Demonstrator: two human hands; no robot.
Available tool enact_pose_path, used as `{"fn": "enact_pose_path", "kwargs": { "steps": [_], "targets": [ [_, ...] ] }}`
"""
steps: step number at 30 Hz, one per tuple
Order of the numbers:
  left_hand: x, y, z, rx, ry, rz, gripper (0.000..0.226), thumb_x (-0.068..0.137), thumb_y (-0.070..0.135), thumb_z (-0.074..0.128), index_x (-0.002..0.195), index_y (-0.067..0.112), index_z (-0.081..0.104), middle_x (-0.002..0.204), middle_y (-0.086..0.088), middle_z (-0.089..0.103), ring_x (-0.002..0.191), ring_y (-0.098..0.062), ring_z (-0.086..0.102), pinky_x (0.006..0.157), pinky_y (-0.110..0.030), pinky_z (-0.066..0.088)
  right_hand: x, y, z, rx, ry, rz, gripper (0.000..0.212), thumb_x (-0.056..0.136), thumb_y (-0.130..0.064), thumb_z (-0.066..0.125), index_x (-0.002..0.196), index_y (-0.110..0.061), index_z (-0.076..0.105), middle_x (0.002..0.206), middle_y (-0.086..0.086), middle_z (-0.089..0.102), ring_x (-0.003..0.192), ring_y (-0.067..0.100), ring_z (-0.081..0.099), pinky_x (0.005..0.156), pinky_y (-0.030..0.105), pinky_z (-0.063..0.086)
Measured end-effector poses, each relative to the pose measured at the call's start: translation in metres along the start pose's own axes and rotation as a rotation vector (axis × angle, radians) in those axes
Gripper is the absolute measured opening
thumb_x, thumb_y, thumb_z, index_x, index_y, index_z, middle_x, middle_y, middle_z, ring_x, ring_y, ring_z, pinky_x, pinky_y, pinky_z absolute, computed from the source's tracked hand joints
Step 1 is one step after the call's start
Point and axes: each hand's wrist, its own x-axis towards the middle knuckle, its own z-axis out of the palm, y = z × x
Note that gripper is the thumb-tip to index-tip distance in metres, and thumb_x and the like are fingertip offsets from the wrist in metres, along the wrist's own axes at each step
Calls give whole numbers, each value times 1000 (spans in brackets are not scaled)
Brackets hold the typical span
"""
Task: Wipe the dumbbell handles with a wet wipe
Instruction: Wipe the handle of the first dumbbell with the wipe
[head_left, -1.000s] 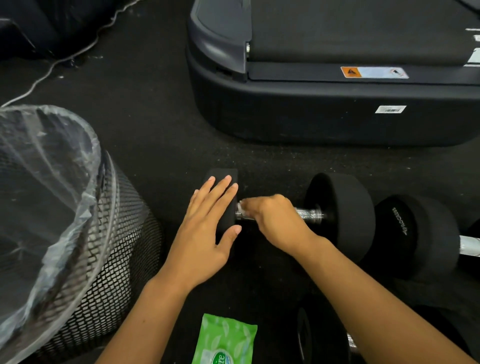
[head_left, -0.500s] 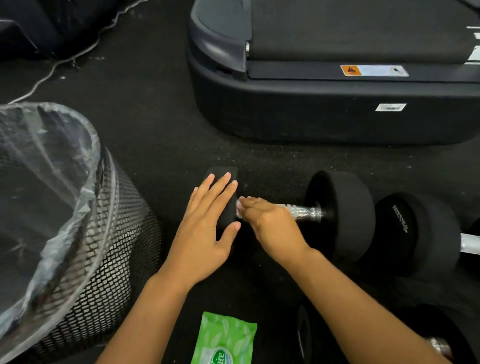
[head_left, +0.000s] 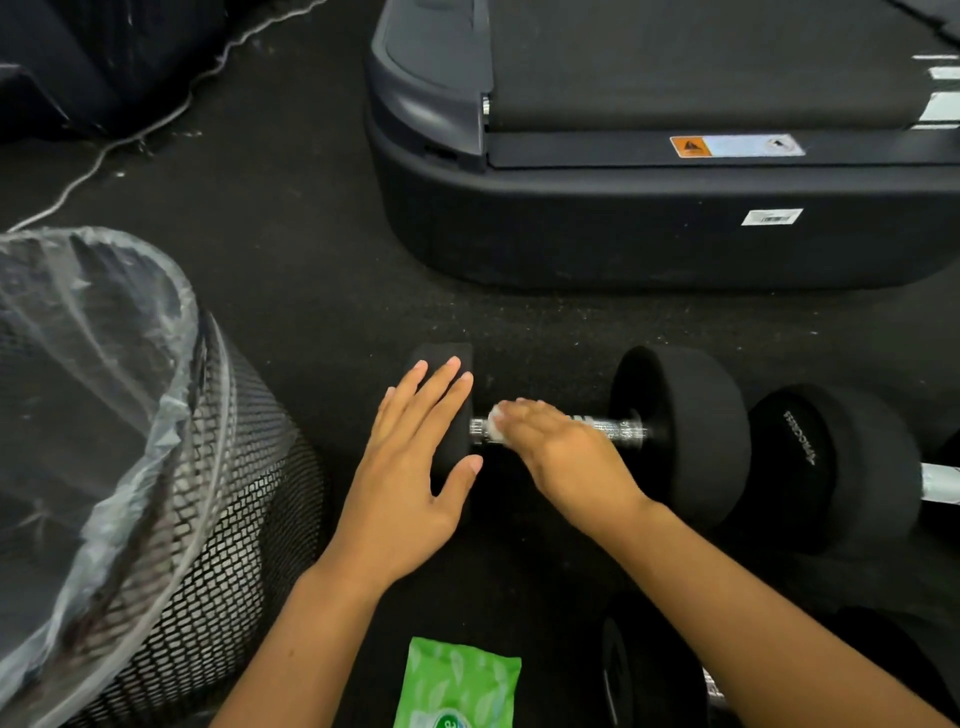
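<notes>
The dumbbell is lying on the black floor, in front of the treadmill. The left hand is resting flat, fingers straight, on its left weight. The right hand is pressing a white wet wipe on the metal handle, fingers curling over it. A green wipe pack is lying near the person.

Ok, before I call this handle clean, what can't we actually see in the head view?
- Handle middle: covered by the right hand.
- Wet wipe: only a white edge shows under the fingers.
- Wipe pack: cut off by the bottom edge.
- Second dumbbell: handle runs off the right edge.
</notes>
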Motion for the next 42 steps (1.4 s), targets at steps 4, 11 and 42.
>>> {"fn": "enact_pose_path", "kwargs": {
  "steps": [4,11,42],
  "targets": [
    [0,0,1,-11,16,-13,63,86,36,48,145,23,30,153,14,20,143,-6,5,116,-30,2,20,-20,-2,30,-81,108,33,95,-8,42,127,-5,51,132,13,51,128,26,41,107,31,29],
    [-1,-1,0,-16,19,-1,64,86,31,54,145,22,30,153,13,20,143,-6,4,116,-30,1,28,-26,-26,7,-193,180,26,86,-4,44,110,-8,56,112,9,61,101,28,58,80,33,44],
    [-2,-4,4,-43,37,-6,63,86,38,49,144,22,31,153,13,21,143,-10,7,114,-49,16,8,-45,3,-55,-14,226,48,78,0,63,124,3,54,125,20,58,117,33,54,103,39,36]
  ]
}}
